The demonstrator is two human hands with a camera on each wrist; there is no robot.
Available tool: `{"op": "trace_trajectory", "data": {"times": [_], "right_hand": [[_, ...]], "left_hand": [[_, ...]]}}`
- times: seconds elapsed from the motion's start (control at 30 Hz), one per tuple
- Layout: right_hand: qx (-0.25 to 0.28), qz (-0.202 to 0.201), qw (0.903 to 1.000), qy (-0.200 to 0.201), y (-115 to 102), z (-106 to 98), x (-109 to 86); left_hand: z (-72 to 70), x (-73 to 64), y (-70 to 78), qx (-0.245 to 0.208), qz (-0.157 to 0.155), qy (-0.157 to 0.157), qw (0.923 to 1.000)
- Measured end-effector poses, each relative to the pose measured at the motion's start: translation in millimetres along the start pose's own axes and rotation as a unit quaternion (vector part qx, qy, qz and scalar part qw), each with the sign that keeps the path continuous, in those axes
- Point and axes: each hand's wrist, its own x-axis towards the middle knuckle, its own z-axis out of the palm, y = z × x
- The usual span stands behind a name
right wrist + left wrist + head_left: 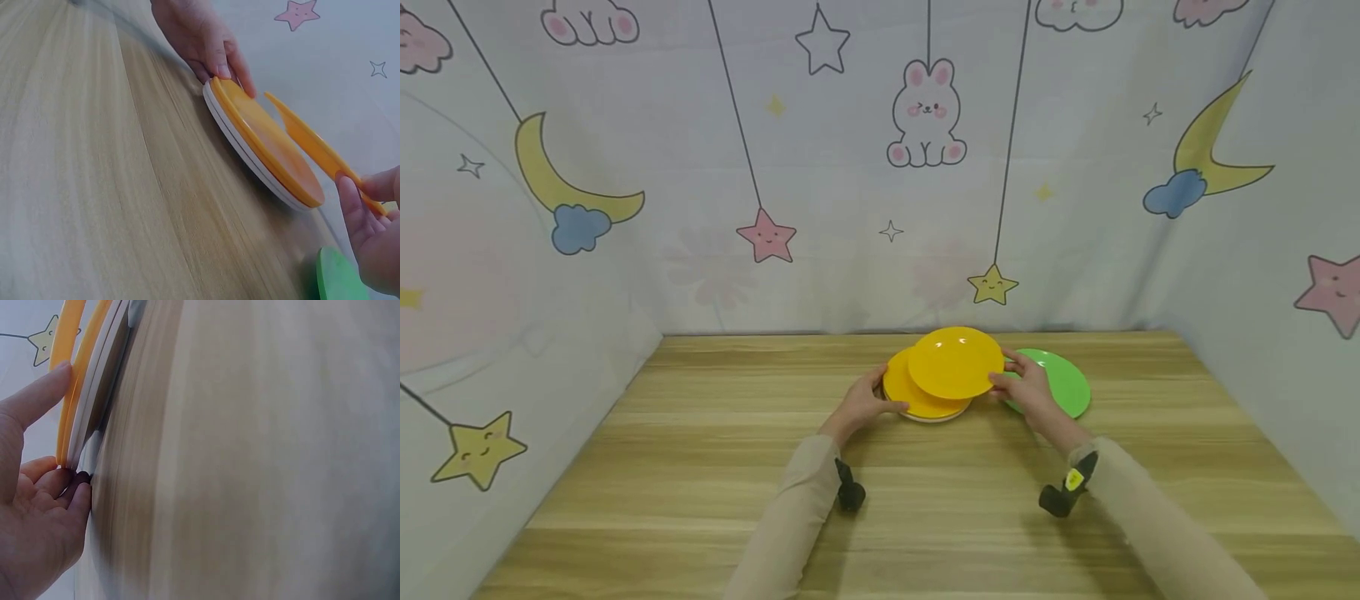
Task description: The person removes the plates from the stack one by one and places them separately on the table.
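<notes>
My right hand (1032,393) pinches the right rim of a yellow plate (957,363), thumb on top and fingers beneath. This plate is tilted above a second yellow plate (904,385), and a gap shows between them in the right wrist view. Under the second yellow plate lie white plates (245,150), stacked on the table. My left hand (859,405) holds the left edge of that stack, its thumb on the yellow rim (70,400) and its fingers at the side. Partly behind my right hand lies a green plate (1066,385).
The wood-grain table (737,500) meets a white cloth backdrop (850,167) printed with stars, moons and a rabbit. Cloth walls stand to the left and right too. Each wrist wears a small black camera (850,490).
</notes>
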Motion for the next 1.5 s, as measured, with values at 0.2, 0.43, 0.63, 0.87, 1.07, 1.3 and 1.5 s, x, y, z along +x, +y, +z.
{"op": "trace_trajectory", "data": {"times": [0.2, 0.43, 0.63, 0.87, 1.07, 1.3, 1.5], "right_hand": [[0.016, 0.000, 0.9998, 0.010, -3, -5, -7.8], [0.043, 0.001, 0.9983, 0.040, -6, -13, -15.1], [0.045, -0.006, 0.9972, 0.060, -6, -22, -18.2], [0.063, -0.008, 0.9953, 0.073, -8, -34, -23.6], [0.076, 0.002, 0.9927, 0.094, -6, -45, -25.7], [0.079, 0.007, 0.9895, 0.120, -5, -57, -26.3], [0.094, 0.015, 0.9873, 0.127, -6, -67, -28.0]], "left_hand": [[1.7, -0.7, 0.6, 0.007, -0.012, 0.003, 0.9999], [0.7, -0.8, -0.2, -0.003, -0.014, 0.003, 0.9999], [1.0, -1.4, 1.5, 0.000, -0.009, 0.001, 1.0000], [2.2, -1.2, 2.4, 0.009, -0.007, 0.003, 0.9999], [2.5, -1.0, 2.5, 0.007, -0.011, 0.003, 0.9999], [1.9, -1.3, 3.3, 0.006, -0.010, 0.004, 0.9999], [1.2, -0.8, 2.4, 0.006, -0.008, 0.004, 0.9999]]}}
